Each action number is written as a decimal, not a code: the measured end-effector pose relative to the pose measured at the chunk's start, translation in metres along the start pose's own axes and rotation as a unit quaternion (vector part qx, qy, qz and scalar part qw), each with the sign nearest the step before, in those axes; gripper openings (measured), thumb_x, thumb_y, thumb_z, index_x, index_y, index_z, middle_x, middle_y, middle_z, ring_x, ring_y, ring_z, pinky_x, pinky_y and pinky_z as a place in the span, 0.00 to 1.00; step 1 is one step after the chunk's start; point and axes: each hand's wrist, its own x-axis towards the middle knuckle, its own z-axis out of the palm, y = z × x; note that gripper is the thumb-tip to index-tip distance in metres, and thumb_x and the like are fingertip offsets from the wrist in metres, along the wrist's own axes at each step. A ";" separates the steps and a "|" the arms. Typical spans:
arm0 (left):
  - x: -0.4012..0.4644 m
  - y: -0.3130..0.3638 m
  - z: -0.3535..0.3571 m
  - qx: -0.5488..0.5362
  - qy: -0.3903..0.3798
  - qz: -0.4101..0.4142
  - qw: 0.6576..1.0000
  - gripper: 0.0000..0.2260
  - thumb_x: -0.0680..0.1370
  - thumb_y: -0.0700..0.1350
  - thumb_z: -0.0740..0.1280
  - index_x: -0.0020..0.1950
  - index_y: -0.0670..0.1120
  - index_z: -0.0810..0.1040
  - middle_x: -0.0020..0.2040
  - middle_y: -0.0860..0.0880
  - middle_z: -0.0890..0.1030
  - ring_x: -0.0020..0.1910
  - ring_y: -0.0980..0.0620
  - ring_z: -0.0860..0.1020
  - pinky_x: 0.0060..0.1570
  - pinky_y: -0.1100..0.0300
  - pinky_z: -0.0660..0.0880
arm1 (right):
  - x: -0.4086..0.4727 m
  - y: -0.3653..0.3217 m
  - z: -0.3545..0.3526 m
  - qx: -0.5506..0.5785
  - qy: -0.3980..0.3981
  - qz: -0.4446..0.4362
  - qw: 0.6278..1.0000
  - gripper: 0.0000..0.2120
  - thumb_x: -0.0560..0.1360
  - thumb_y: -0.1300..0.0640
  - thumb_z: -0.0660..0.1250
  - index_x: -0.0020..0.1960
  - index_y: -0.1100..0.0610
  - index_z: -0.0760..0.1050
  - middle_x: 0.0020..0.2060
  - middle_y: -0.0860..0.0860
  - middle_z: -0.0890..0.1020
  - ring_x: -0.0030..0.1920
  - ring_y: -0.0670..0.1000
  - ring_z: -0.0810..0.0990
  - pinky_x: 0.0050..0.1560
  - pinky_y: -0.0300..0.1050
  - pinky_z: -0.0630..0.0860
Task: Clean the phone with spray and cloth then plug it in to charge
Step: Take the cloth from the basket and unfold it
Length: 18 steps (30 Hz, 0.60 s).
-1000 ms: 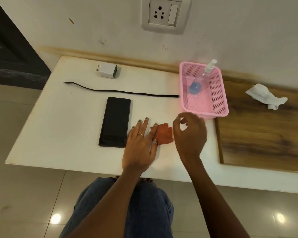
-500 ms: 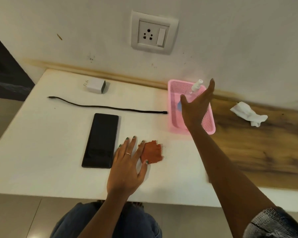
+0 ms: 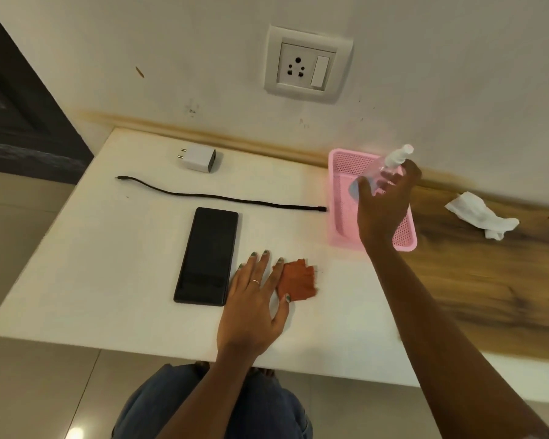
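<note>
No readable text, label, brand or number is found anywhere in view. The phone [image 3: 207, 256] screen is dark and blank. The charger [image 3: 198, 157], bottle [image 3: 390, 164] and socket [image 3: 308, 68] are seen unmarked.

An off-white wall [image 3: 425, 74] fills the upper frame, stained brown along the white counter [image 3: 92, 280]. At right lies a wood-grain panel [image 3: 488, 280]. Glossy floor tiles [image 3: 45, 391] reflect light at lower left.
</note>
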 end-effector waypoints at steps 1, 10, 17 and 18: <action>0.000 0.000 -0.001 -0.003 0.001 0.002 1.000 0.29 0.79 0.60 0.51 0.78 0.52 0.55 0.78 0.49 0.57 0.77 0.47 0.51 0.74 0.49 0.52 | -0.007 -0.007 -0.008 0.016 0.011 -0.014 1.000 0.30 0.70 0.57 0.72 0.67 0.60 0.62 0.59 0.55 0.77 0.54 0.51 0.79 0.54 0.48 0.79; -0.004 0.009 -0.016 -0.034 0.015 0.051 0.998 0.23 0.79 0.51 0.57 0.74 0.48 0.64 0.72 0.49 0.69 0.73 0.47 0.64 0.72 0.44 0.59 | -0.133 -0.030 -0.077 0.036 -0.124 0.027 0.991 0.31 0.71 0.57 0.72 0.69 0.55 0.60 0.62 0.54 0.75 0.57 0.51 0.78 0.55 0.50 0.78; -0.013 0.009 -0.046 -0.003 0.069 0.055 0.996 0.17 0.77 0.47 0.64 0.65 0.47 0.74 0.64 0.47 0.78 0.66 0.45 0.73 0.68 0.45 0.64 | -0.189 -0.012 -0.101 -0.024 -0.190 0.067 0.979 0.29 0.71 0.55 0.71 0.68 0.55 0.63 0.62 0.54 0.75 0.58 0.55 0.78 0.58 0.52 0.76; -0.013 0.004 -0.052 0.010 0.083 0.035 0.996 0.17 0.76 0.46 0.64 0.65 0.47 0.74 0.63 0.47 0.78 0.65 0.45 0.73 0.67 0.44 0.65 | -0.191 -0.010 -0.102 -0.029 -0.189 0.065 0.979 0.29 0.71 0.55 0.72 0.67 0.55 0.63 0.62 0.54 0.76 0.58 0.55 0.78 0.58 0.52 0.76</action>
